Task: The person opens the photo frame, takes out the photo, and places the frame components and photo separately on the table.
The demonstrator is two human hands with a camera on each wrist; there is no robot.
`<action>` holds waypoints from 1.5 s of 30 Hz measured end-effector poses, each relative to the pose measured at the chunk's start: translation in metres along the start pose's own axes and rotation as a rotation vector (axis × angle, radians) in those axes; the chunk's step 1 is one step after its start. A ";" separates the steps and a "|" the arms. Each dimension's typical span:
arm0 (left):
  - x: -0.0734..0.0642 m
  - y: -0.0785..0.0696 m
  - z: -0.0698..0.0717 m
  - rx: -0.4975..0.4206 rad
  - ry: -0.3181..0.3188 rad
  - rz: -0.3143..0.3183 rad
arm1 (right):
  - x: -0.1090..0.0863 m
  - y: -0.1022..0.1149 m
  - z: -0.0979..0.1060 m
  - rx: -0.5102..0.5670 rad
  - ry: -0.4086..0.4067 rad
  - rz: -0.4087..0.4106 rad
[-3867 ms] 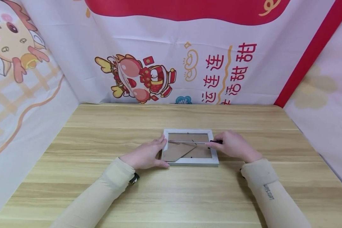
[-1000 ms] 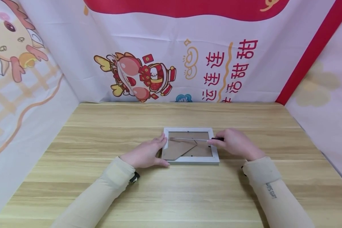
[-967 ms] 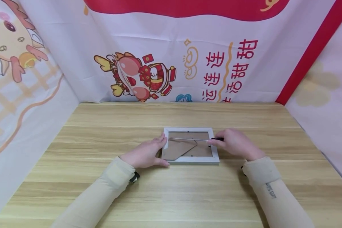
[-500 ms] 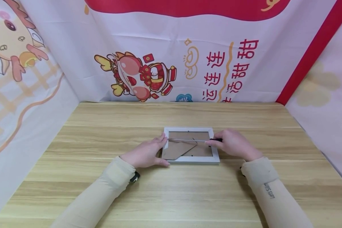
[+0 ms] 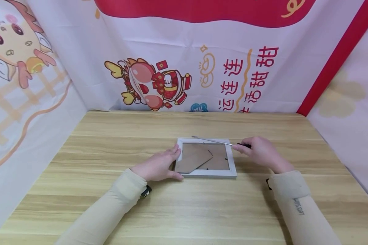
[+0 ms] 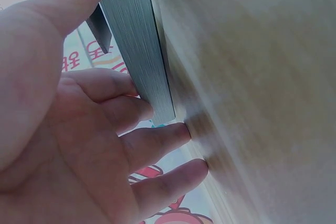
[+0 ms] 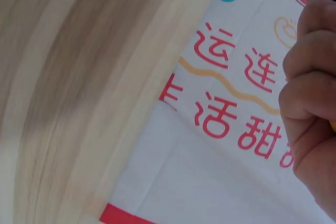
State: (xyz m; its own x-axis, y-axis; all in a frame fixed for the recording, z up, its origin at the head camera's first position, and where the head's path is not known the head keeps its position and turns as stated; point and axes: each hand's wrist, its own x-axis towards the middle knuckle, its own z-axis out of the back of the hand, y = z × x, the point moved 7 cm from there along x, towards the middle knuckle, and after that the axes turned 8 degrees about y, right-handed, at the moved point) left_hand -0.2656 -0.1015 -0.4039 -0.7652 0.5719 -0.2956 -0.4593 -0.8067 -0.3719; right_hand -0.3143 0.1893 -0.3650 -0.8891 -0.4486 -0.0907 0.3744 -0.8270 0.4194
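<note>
A silver picture frame (image 5: 208, 174) lies face down on the table, its brown backing board (image 5: 219, 165) and easel leg (image 5: 190, 161) showing. My left hand (image 5: 157, 165) rests at the frame's left end. Its fingers are fairly straight; in the left wrist view some fingertips touch the frame's edge (image 6: 137, 45), with the thumb over the near side. My right hand (image 5: 260, 153) grips the dark handle of a screwdriver (image 5: 213, 141), whose thin metal shaft points left over the frame's far edge. Curled fingers (image 7: 310, 87) show in the right wrist view; the handle is mostly hidden there.
The wood-grain table (image 5: 184, 211) extends around the frame on all sides. A printed white cloth (image 5: 171, 37) with red lettering hangs behind the table's far edge, and more cloth (image 5: 349, 136) hangs at both sides.
The screwdriver and right hand have moved right and away from me. Its tip has left the backing board's left side and is now over the far rim. Left hand and frame stay put.
</note>
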 end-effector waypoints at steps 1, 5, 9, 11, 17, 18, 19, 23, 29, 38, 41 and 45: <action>0.000 0.000 0.000 0.000 0.002 0.003 | -0.002 -0.002 0.002 -0.002 -0.014 -0.001; -0.001 -0.001 0.000 -0.012 -0.003 -0.001 | -0.009 -0.008 0.009 -0.009 -0.058 0.004; -0.001 -0.002 0.001 -0.018 -0.006 -0.005 | -0.014 -0.017 0.013 -0.006 -0.071 0.006; -0.002 -0.002 0.001 -0.016 -0.007 -0.011 | -0.016 -0.022 0.015 -0.002 -0.069 -0.004; -0.001 -0.001 0.001 -0.009 -0.002 -0.002 | -0.025 -0.034 0.026 -0.019 -0.076 0.013; -0.001 0.000 0.000 -0.009 0.000 0.003 | -0.026 -0.037 0.028 -0.024 -0.079 0.019; -0.001 0.000 0.000 -0.010 -0.001 0.004 | -0.028 -0.041 0.029 -0.025 -0.075 0.015; 0.000 0.000 -0.001 -0.018 -0.003 0.004 | -0.036 -0.064 0.035 -0.049 -0.085 0.025; -0.002 0.000 -0.001 -0.018 -0.001 0.008 | -0.052 -0.100 0.036 -0.082 -0.078 -0.012; -0.003 0.000 -0.002 -0.021 0.007 0.017 | -0.069 -0.135 0.021 -0.118 0.008 -0.081; -0.003 0.000 -0.003 -0.021 0.002 0.017 | -0.070 -0.141 0.016 -0.094 0.027 -0.111; -0.003 -0.001 -0.002 -0.021 -0.005 0.009 | -0.070 -0.147 0.013 -0.083 0.033 -0.143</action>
State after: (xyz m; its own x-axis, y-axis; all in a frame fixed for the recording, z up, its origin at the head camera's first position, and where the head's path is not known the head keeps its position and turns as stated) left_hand -0.2625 -0.1023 -0.4042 -0.7713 0.5640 -0.2948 -0.4430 -0.8084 -0.3877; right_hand -0.3103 0.3468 -0.4082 -0.9261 -0.3344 -0.1746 0.2666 -0.9076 0.3242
